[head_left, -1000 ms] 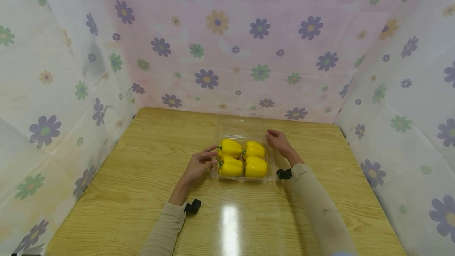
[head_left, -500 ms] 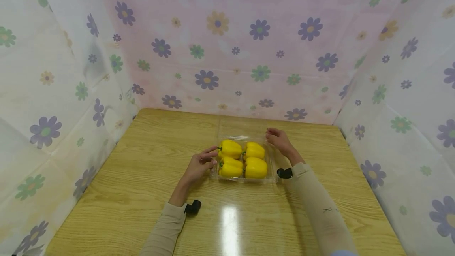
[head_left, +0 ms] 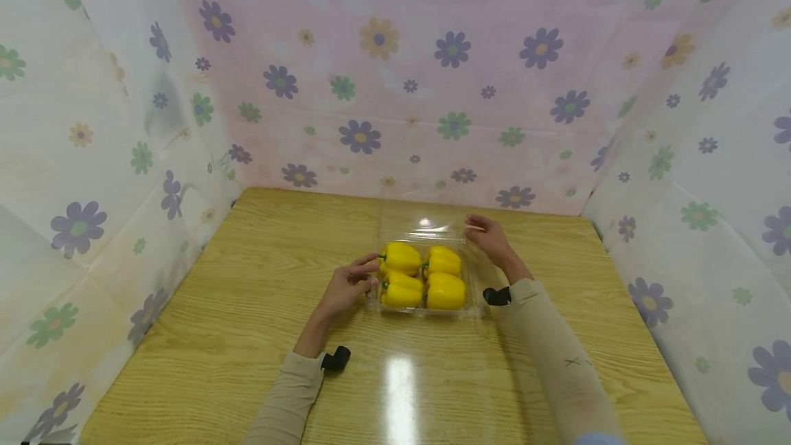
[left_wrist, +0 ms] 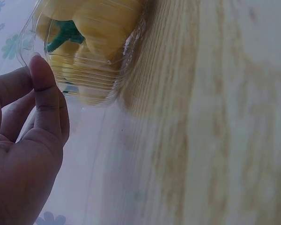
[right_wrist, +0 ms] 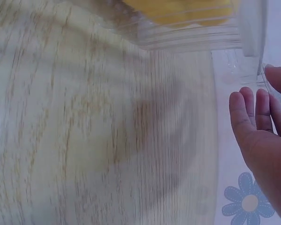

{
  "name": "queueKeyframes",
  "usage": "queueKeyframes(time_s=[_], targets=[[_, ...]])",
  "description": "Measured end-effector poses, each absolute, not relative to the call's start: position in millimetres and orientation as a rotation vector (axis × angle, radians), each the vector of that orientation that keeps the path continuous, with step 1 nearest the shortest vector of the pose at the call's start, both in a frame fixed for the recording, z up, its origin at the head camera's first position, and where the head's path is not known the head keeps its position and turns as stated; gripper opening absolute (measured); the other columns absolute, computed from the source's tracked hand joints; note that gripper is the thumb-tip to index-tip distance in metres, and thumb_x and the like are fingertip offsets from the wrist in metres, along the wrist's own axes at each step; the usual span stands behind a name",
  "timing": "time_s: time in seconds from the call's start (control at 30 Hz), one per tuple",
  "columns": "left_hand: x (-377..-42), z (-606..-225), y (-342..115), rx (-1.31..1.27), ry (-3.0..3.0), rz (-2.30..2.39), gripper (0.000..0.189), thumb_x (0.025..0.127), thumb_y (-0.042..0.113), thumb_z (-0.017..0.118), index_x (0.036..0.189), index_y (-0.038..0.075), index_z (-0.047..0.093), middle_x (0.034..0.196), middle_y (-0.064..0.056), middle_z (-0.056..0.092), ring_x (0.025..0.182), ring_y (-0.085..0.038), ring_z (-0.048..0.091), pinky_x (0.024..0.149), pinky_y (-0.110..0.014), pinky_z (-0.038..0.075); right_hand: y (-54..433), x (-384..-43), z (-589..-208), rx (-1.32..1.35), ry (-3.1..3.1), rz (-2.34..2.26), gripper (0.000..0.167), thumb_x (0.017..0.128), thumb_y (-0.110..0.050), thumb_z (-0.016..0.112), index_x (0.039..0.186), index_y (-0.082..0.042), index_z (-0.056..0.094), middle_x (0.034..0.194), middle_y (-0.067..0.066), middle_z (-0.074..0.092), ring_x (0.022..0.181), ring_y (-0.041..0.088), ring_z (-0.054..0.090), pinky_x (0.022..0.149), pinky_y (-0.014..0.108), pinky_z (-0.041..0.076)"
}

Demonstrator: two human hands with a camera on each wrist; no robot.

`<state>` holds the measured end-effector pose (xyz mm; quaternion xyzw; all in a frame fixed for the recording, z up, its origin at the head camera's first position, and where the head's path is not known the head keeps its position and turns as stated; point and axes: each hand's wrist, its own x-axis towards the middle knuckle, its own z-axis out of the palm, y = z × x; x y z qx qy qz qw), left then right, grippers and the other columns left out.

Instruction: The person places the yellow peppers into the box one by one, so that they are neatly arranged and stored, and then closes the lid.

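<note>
Several yellow bell peppers with green stems sit in two rows inside a clear plastic clamshell box on the table. Its hinged clear lid stands raised at the far side, partly tilted up. My left hand pinches the box's left rim between thumb and fingers, as the left wrist view also shows beside the ribbed box wall. At the back right, my right hand pinches the lid's right edge. In the right wrist view the thumb lies against that clear edge.
A wood-grain table carries the box. Flower-printed cloth hangs behind it and on both sides, close to the table's edges. Each sleeve cuff bears a small black camera. A bright glare lies on the table in front.
My right hand has moved slightly up and away, and the lid has tilted up a little with it, now showing a glare. The left hand, peppers and box base stay put.
</note>
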<state>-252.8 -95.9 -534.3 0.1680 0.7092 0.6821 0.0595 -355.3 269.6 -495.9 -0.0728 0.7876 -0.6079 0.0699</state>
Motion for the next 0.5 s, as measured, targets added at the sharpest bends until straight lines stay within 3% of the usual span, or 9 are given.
queueKeyframes(time_s=[0.23,0.37,0.5], targets=[[-254.0,-534.5,-95.9,0.498,2.15,2.063,0.033,0.098,0.0,0.065,0.129,-0.01,0.065,0.155,-0.015,0.047,0.096,-0.011,0.061,0.07,-0.018,0.053,266.5,-356.8,-490.9,-0.184,2.36,-1.883,0.058,0.102,0.003,0.053,0.154,0.012,0.029,0.156,0.034,0.033,0.141,0.049,0.039,0.114,0.053,0.039],[-254.1,-534.9,-95.9,0.498,2.152,2.065,0.033,0.097,0.0,0.066,0.129,-0.01,0.065,0.155,-0.017,0.047,0.095,-0.012,0.061,0.07,-0.018,0.053,265.9,-357.5,-488.5,-0.176,2.365,-1.898,0.057,0.102,0.006,0.053,0.154,0.01,0.03,0.156,0.033,0.033,0.14,0.047,0.04,0.107,0.033,0.049],[-254.4,-535.7,-95.8,0.519,2.159,2.069,0.034,0.097,0.0,0.066,0.128,-0.012,0.064,0.155,-0.02,0.046,0.094,-0.013,0.061,0.07,-0.018,0.053,266.5,-358.9,-486.4,-0.202,2.372,-1.924,0.057,0.101,0.008,0.052,0.154,0.008,0.031,0.154,0.034,0.034,0.14,0.047,0.04,0.097,0.018,0.052]])
